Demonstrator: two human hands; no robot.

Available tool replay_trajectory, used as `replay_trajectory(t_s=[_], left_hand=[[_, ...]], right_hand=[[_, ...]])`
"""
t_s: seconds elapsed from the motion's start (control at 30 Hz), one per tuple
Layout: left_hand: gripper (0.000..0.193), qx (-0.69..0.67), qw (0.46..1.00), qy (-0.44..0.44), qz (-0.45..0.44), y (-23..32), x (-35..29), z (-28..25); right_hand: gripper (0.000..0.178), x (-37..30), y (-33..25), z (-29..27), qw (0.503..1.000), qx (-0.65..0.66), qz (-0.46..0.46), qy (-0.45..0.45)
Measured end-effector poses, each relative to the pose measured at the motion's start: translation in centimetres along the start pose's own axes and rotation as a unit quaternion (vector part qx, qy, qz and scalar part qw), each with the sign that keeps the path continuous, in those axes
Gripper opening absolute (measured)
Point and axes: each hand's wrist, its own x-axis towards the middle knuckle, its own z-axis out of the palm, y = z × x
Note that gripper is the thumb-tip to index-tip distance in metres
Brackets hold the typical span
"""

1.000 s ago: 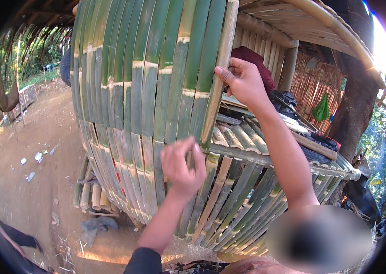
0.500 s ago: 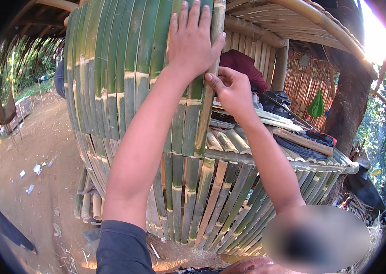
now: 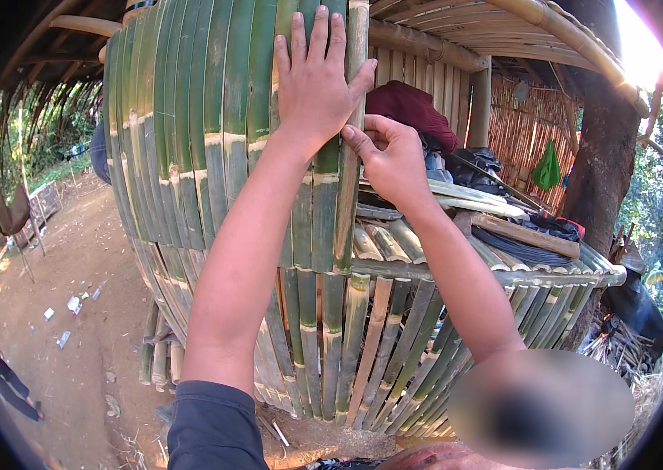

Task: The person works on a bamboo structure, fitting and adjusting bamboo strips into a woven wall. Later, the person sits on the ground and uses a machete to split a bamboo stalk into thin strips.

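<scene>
My left hand (image 3: 312, 98) lies flat on a wall of green split-bamboo slats (image 3: 226, 94), fingers spread upward. Its thumb reaches onto the upright bamboo strip (image 3: 349, 204) that edges the wall at the corner. Just below, my right hand (image 3: 396, 164) has its thumb and curled fingers brought together against the right side of that strip. Whatever sits between those fingertips is too small or hidden to make out. Shorter bamboo slats (image 3: 331, 337) form the lower wall beneath both arms.
Right of the corner, a bamboo shelf (image 3: 394, 239) carries loose strips, a coil of black cable (image 3: 527, 241) and dark bags (image 3: 476, 167). A maroon cloth (image 3: 414, 113) lies behind. A tree trunk (image 3: 602, 157) stands at right. At left, bare dirt ground (image 3: 57, 290) has litter scattered on it.
My view has shifted slightly, so the wall and both hands sit a little further left. The left hand stays pressed on the slats, and the right fingers remain at the corner strip.
</scene>
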Motion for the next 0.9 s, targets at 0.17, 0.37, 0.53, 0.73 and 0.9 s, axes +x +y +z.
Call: replay_trajectory(t_s=[0.17, 0.37, 0.53, 0.73, 0.9], left_hand=[[0.074, 0.03, 0.998, 0.047, 0.024, -0.9, -0.5, 1.7], [0.068, 0.053, 0.997, 0.041, 0.033, -0.7, 0.1, 1.3], [0.066, 0.011, 0.999, 0.016, 0.029, -0.2, -0.1, 0.1], [0.067, 0.042, 0.998, 0.019, 0.034, -0.4, 0.0, 0.3], [0.068, 0.056, 0.998, 0.014, 0.036, -0.5, -0.1, 0.6]], right_hand=[[0.032, -0.1, -0.4, 0.3, 1.0, -0.018, -0.006, 0.005], [0.033, 0.0, -0.6, 0.1, 0.999, -0.02, -0.023, 0.02], [0.036, 0.2, 0.0, -0.2, 1.0, -0.006, -0.008, -0.007], [0.034, 1.0, -0.1, -1.0, 0.997, -0.042, 0.003, -0.064], [0.035, 1.2, -1.4, -1.8, 0.993, -0.059, 0.034, -0.099]])
